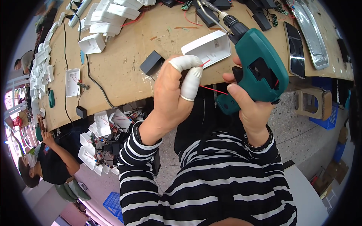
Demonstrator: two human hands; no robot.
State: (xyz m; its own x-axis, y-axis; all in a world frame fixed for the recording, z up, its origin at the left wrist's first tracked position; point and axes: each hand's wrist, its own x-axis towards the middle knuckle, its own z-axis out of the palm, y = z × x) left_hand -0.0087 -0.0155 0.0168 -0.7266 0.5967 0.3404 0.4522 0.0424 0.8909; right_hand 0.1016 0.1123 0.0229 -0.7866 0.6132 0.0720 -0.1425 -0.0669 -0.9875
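My left hand (171,88) is closed, with white finger cots (190,84) on the thumb and index finger. A thin red wire (213,89) runs from it towards my right hand, and a short red end shows at the pinched fingertips. A black box (151,62) with a black lead lies just left of that hand; what else sits behind the fingers is hidden. My right hand (249,109) grips a green pistol-shaped soldering gun (264,56), its black front and metal tip pointing up and left. Beyond my hands lies an open white plastic housing (207,47).
White housings (109,17) are heaped at the far left. Black cables cross the table (124,75). A phone (295,49) and metal tray (311,34) lie at right. Wired housings (92,150) are piled below the left edge. Another person (56,150) works at left.
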